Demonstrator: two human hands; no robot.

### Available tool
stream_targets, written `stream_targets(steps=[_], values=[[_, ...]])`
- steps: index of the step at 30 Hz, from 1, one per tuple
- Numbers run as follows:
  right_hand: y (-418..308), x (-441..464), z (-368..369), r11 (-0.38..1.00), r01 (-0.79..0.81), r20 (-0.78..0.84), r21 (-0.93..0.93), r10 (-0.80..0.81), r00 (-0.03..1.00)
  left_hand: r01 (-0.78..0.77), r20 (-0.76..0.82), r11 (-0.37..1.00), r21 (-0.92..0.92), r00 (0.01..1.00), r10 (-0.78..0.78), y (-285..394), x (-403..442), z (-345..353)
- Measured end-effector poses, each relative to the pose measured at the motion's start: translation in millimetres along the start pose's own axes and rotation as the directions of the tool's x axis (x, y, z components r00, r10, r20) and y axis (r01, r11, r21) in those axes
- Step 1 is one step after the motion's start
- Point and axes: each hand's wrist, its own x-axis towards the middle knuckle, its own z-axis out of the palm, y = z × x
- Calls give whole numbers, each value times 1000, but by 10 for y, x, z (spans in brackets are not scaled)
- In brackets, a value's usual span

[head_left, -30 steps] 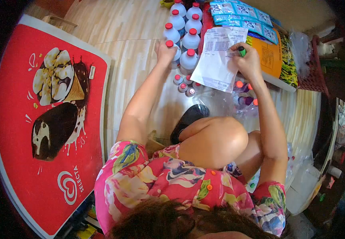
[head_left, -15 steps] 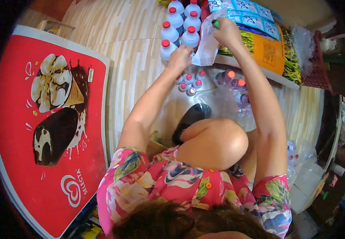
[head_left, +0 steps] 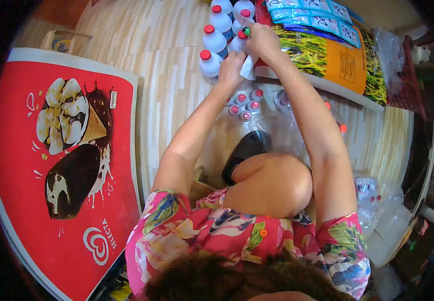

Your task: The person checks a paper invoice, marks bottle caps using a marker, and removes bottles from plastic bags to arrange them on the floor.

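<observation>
Both hands are close together over the front of the white bottles with red caps (head_left: 210, 64). My left hand (head_left: 232, 69) is closed on the lower end of the white paper (head_left: 247, 68), beside the front bottles. Held in my right hand (head_left: 265, 44) are the green marker (head_left: 246, 31) and the paper's upper part, seen nearly edge-on. The paper's printed face is turned out of sight. Small bottles with pinkish-red caps (head_left: 245, 116) stand on the floor just below the hands.
A red freezer lid (head_left: 21, 165) fills the left side. Blue sachets (head_left: 322, 22) lie on an orange and green sack (head_left: 340, 65) at the upper right. Plastic-wrapped bottles (head_left: 367, 193) sit at the lower right. A wooden stool (head_left: 79, 44) stands at the upper left.
The paper, earlier spread flat over the sack's edge, is now narrow and bunched between the hands. My left hand left the bottle cap and took the paper; my right hand moved left and up.
</observation>
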Motion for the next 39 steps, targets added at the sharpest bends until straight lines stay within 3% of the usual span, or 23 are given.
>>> stream_targets(steps=[2, 6, 9, 10, 11, 15, 17, 20, 23, 24, 27, 30, 32, 33, 36, 39], values=[[119, 15, 85, 999, -15, 0, 38, 15, 1000, 51, 29, 998, -23, 998, -50, 53, -25, -21], [163, -116, -147, 945, 74, -149, 319, -27, 988, 113, -24, 979, -170, 993, -118, -84, -38, 36], [305, -202, -328, 921, 248, -408, 301, -111, 906, 228, -46, 947, -228, 969, -244, 31, -162, -154], [275, -305, -515, 904, 202, -327, 378, -74, 942, 228, -63, 946, -231, 966, -249, 51, -200, -197], [259, -413, -714, 941, -6, -135, 339, 55, 989, 229, -81, 945, -233, 964, -254, 55, -234, -221], [913, -749, -813, 989, 141, -99, 46, -136, 986, 328, -3, 890, -315, 938, -347, 107, -296, -326], [1010, -1103, -1027, 999, 22, 87, -44, -18, 996, 223, -241, 927, -301, 923, -300, 132, -331, -331], [1594, -1516, -1040, 990, -17, 243, -137, 50, 969, -70, -533, 997, -40, 846, 38, 488, -406, -473], [1694, -1855, -1119, 987, -105, 408, -120, 146, 901, -446, -324, 864, -233, 873, 364, 721, -527, -93], [1744, -1960, -1036, 972, -197, 434, -126, 232, 870, -537, -244, 791, -293, 842, 481, 877, -566, 31], [2052, -2266, -668, 987, -98, 444, -128, 145, 884, -672, -36, 539, -508, 641, 767, 1262, -752, 668], [2103, -2582, -361, 962, -142, 230, -235, 197, 953, -652, 179, 562, -510, 558, 810, 1600, -876, 1196], [2156, -2685, -349, 917, -139, 265, -374, 250, 931, -602, 493, 779, -174, 632, 598, 1647, -843, 1398], [2170, -2735, -363, 888, -138, 282, -439, 283, 917, -568, 607, 823, 18, 660, 443, 1675, -845, 1475], [2244, -2778, -428, 893, -226, 197, -389, 320, 927, -539, 417, 808, 238, 808, 416, 1586, -708, 1599], [2184, -2731, -431, 894, -303, 248, -331, 392, 886, -598, 364, 744, 297, 791, 491, 1503, -570, 1611]])
